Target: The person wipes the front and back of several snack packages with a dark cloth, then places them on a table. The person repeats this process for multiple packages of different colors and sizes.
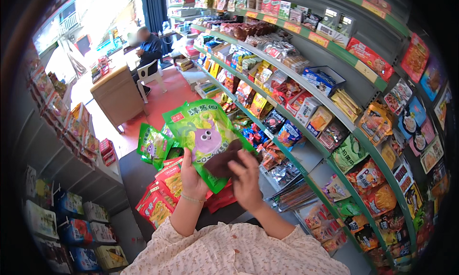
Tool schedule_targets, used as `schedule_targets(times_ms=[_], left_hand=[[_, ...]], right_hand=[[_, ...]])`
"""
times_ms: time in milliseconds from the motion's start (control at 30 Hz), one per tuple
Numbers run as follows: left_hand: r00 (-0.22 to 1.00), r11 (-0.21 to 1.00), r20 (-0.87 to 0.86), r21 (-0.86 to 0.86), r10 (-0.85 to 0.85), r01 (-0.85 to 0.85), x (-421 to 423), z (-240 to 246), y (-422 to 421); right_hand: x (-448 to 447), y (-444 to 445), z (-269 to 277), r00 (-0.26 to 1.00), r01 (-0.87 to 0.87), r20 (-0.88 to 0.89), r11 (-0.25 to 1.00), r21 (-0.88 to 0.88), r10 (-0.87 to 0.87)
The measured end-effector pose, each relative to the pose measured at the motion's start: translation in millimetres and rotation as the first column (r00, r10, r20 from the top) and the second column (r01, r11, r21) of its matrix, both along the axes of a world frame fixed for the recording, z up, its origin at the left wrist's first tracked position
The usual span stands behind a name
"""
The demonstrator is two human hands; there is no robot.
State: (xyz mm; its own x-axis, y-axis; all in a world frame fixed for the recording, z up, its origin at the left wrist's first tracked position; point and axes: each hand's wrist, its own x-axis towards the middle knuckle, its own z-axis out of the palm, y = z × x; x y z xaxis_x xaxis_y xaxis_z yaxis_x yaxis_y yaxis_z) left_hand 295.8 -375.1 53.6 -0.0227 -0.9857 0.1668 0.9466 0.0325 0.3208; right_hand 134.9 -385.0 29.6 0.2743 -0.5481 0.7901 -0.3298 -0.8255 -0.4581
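My left hand [193,178] holds a green snack bag [206,131] with a purple cartoon figure by its lower left edge, the front turned up. A dark brown cloth [226,162] lies against the lower right of the bag, with my right hand [246,180] gripping it, slightly blurred. Beneath, on a dark tabletop [131,167], are smaller green bags [154,145] at the far side and several red snack packets [156,203] nearer to me. Another red packet [224,198] is partly hidden under my hands.
Shelving [312,146] packed with snacks runs along the right. Hanging packets [77,203] and a rack of bags [59,110] stand at the left. Farther ahead a person [150,47] sits on a white plastic chair [147,76] beside a wooden desk [116,92].
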Motion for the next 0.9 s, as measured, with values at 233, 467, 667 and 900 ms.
schedule_targets(times_ms=[233, 467, 667, 900], left_hand=[[0.992, 0.99, -0.046, 0.079, 0.12, -0.117, -2.8, 8.8, 5.6], [0.974, 0.973, 0.015, 0.044, 0.228, -0.228, -22.8, 18.7, -0.6], [0.997, 0.997, -0.048, -0.049, -0.066, 0.063, -33.6, 5.6, -13.6], [0.894, 0.986, 0.422, 0.005, 0.149, -0.167, -62.4, 4.4, 17.6]], right_hand=[[-33.2, -73.1, -63.4, 0.457, -0.668, 0.743, 0.362, 0.65, -0.489], [-53.8, -46.9, 5.3, 0.517, -0.587, 0.856, 0.731, 0.347, 0.009], [4.0, 16.2, 35.7, 0.986, -0.086, -0.146, 0.996, -0.029, 0.081], [5.5, -10.1, 61.2, 0.981, -0.012, -0.193, 0.998, -0.06, 0.0]])
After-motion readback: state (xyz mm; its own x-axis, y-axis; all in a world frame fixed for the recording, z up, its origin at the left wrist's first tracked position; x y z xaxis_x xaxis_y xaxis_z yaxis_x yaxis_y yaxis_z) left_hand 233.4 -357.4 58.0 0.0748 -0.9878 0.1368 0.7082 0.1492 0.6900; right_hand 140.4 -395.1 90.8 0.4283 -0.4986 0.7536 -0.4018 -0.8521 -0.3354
